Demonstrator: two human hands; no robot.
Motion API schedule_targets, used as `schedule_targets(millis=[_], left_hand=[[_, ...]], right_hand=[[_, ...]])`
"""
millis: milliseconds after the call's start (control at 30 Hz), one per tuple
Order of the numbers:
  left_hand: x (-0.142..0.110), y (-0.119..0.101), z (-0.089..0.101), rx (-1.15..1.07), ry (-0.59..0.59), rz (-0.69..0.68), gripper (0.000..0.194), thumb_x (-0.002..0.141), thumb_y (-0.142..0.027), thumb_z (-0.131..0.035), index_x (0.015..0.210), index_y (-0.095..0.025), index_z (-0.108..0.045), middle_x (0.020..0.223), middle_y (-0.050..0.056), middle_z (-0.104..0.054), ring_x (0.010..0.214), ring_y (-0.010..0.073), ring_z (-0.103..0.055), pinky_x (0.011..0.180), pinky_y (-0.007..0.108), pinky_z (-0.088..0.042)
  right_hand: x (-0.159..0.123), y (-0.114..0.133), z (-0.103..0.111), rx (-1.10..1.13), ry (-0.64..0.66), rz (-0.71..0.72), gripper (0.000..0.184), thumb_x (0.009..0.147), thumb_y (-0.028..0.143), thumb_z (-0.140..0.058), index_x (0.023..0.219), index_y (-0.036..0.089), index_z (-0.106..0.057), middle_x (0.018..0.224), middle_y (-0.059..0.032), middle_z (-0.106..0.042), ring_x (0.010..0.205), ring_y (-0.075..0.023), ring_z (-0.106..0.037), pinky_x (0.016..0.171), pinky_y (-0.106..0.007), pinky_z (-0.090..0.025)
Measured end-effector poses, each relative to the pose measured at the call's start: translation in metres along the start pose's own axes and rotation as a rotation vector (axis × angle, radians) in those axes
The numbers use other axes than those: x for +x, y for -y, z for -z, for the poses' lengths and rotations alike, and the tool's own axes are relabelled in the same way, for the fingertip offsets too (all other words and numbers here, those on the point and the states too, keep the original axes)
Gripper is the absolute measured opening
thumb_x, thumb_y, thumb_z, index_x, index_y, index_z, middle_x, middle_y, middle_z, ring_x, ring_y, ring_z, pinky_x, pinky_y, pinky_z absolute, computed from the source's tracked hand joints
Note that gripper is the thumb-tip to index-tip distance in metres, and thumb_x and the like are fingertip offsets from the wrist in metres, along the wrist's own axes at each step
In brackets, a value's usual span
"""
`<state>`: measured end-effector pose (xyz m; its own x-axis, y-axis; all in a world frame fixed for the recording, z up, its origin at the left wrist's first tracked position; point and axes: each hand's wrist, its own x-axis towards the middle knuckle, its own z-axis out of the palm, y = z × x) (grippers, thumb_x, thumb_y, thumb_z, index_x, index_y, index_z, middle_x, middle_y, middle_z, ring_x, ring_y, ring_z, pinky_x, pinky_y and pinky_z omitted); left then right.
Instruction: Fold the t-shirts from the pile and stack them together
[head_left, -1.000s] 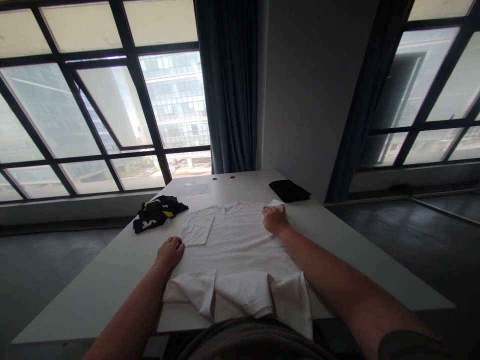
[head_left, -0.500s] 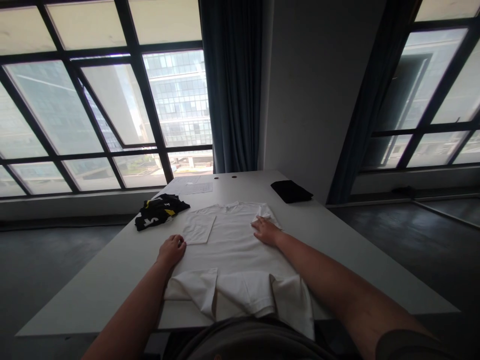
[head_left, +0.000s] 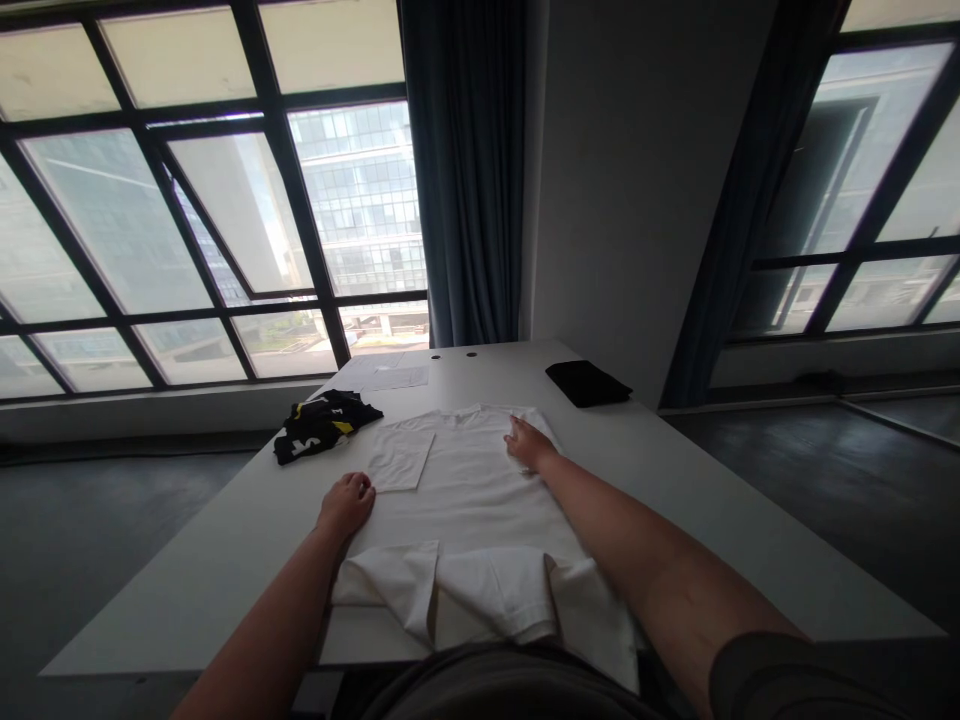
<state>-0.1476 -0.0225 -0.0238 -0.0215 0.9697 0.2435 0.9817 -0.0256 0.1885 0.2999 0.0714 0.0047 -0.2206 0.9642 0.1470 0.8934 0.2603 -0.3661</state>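
Note:
A white T-shirt (head_left: pixel 465 505) lies spread over the table, its collar away from me and its lower part bunched in loose folds near my body. The left sleeve (head_left: pixel 402 460) is folded flat inward onto the shirt. Beside that fold, my left hand (head_left: pixel 349 503) has its fingers curled at the shirt's left edge. My right hand (head_left: pixel 529 444) is on the cloth near the right sleeve, with bent fingers closed on the fabric; the fingertips are partly hidden. The shirt's hem hangs toward my lap at the table's front edge.
At the left lies a crumpled black garment (head_left: pixel 324 425) with yellow and white marks. A folded black cloth (head_left: pixel 589 384) sits at the far right of the white table (head_left: pixel 675 520). Paper sheets (head_left: pixel 386 374) lie at the back left, before the windows and a curtain (head_left: pixel 472 180).
My right hand has shifted slightly up the shirt near the right sleeve, and its fingers have bent from a flatter pose. My left hand stays at the left edge.

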Motion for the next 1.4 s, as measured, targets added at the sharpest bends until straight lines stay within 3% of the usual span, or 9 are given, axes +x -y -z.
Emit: schedule_targets(millis=[100, 233, 367, 467, 533, 667, 967, 1200, 1400], left_hand=[[0.000, 0.000, 0.000, 0.005, -0.001, -0.002, 0.028, 0.096, -0.038, -0.048, 0.108, -0.022, -0.067, 0.127, 0.011, -0.068, 0.114, 0.0277, -0.065, 0.098, 0.036, -0.048], [0.001, 0.002, -0.002, 0.004, -0.004, -0.006, 0.028, 0.095, -0.038, -0.048, 0.108, -0.022, -0.068, 0.126, 0.011, -0.068, 0.114, 0.0280, -0.065, 0.099, 0.037, -0.049], [0.001, 0.003, -0.004, 0.000, -0.019, -0.010, 0.030, 0.096, -0.038, -0.049, 0.111, -0.022, -0.069, 0.128, 0.011, -0.068, 0.115, 0.0280, -0.065, 0.100, 0.038, -0.050], [0.002, 0.003, -0.009, -0.003, -0.048, -0.044, 0.038, 0.097, -0.040, -0.049, 0.125, -0.022, -0.067, 0.145, 0.012, -0.060, 0.130, 0.0279, -0.059, 0.112, 0.039, -0.045], [0.003, 0.003, -0.014, 0.000, -0.040, -0.122, 0.043, 0.099, -0.041, -0.048, 0.134, -0.023, -0.066, 0.155, 0.010, -0.053, 0.142, 0.0289, -0.050, 0.119, 0.042, -0.038], [0.006, 0.004, -0.023, 0.007, 0.042, -0.232, 0.048, 0.103, -0.044, -0.043, 0.143, -0.027, -0.064, 0.159, 0.008, -0.051, 0.149, 0.0318, -0.043, 0.122, 0.050, -0.036], [0.002, -0.002, -0.017, 0.083, 0.116, -0.118, 0.056, 0.103, -0.050, -0.042, 0.154, -0.029, -0.053, 0.166, 0.011, -0.040, 0.153, 0.0320, -0.037, 0.124, 0.046, -0.031], [-0.001, -0.013, -0.013, 0.082, 0.177, -0.053, 0.058, 0.104, -0.051, -0.036, 0.158, -0.030, -0.046, 0.169, 0.009, -0.035, 0.156, 0.0321, -0.030, 0.125, 0.051, -0.025], [-0.009, -0.009, -0.011, 0.059, 0.231, -0.095, 0.059, 0.105, -0.050, -0.033, 0.160, -0.029, -0.042, 0.171, 0.006, -0.031, 0.158, 0.0305, -0.025, 0.126, 0.054, -0.022]], right_hand=[[0.002, 0.012, -0.006, 0.042, 0.057, 0.146, 0.073, 0.104, 0.043, -0.043, 0.169, 0.029, -0.014, 0.169, -0.0024, -0.036, 0.153, -0.0220, -0.037, 0.123, -0.035, -0.031], [-0.002, 0.018, -0.019, 0.015, 0.154, 0.225, 0.070, 0.102, 0.045, -0.048, 0.166, 0.027, -0.028, 0.169, -0.0009, -0.035, 0.154, -0.0197, -0.034, 0.124, -0.029, -0.026], [-0.007, 0.010, -0.031, -0.081, 0.124, 0.062, 0.071, 0.104, 0.046, -0.041, 0.168, 0.021, -0.022, 0.173, -0.0085, -0.021, 0.160, -0.0247, -0.019, 0.129, -0.040, -0.014], [-0.013, 0.003, -0.037, -0.163, 0.126, -0.108, 0.074, 0.105, 0.053, -0.036, 0.168, 0.018, -0.022, 0.174, -0.0149, -0.018, 0.160, -0.0317, -0.016, 0.128, -0.051, -0.010], [-0.015, -0.001, -0.039, -0.202, 0.138, -0.159, 0.074, 0.104, 0.057, -0.034, 0.167, 0.018, -0.026, 0.174, -0.0150, -0.016, 0.160, -0.0319, -0.014, 0.128, -0.051, -0.008], [-0.014, -0.008, -0.037, -0.235, 0.174, -0.178, 0.067, 0.106, 0.057, -0.028, 0.166, 0.028, -0.027, 0.175, -0.0084, -0.015, 0.160, -0.0280, -0.014, 0.127, -0.049, -0.010], [-0.005, -0.033, -0.023, -0.271, 0.170, -0.345, 0.063, 0.106, 0.048, -0.025, 0.167, 0.033, -0.021, 0.176, -0.0080, -0.011, 0.161, -0.0291, -0.013, 0.125, -0.059, -0.011], [-0.023, -0.049, -0.011, -0.286, 0.155, -0.379, 0.062, 0.108, 0.047, -0.020, 0.168, 0.032, -0.020, 0.176, -0.0046, -0.010, 0.161, -0.0260, -0.010, 0.127, -0.054, -0.013], [-0.054, -0.050, 0.000, -0.313, 0.161, -0.382, 0.063, 0.106, 0.051, -0.021, 0.167, 0.034, -0.020, 0.176, -0.0045, -0.009, 0.161, -0.0297, -0.011, 0.122, -0.069, -0.007]])
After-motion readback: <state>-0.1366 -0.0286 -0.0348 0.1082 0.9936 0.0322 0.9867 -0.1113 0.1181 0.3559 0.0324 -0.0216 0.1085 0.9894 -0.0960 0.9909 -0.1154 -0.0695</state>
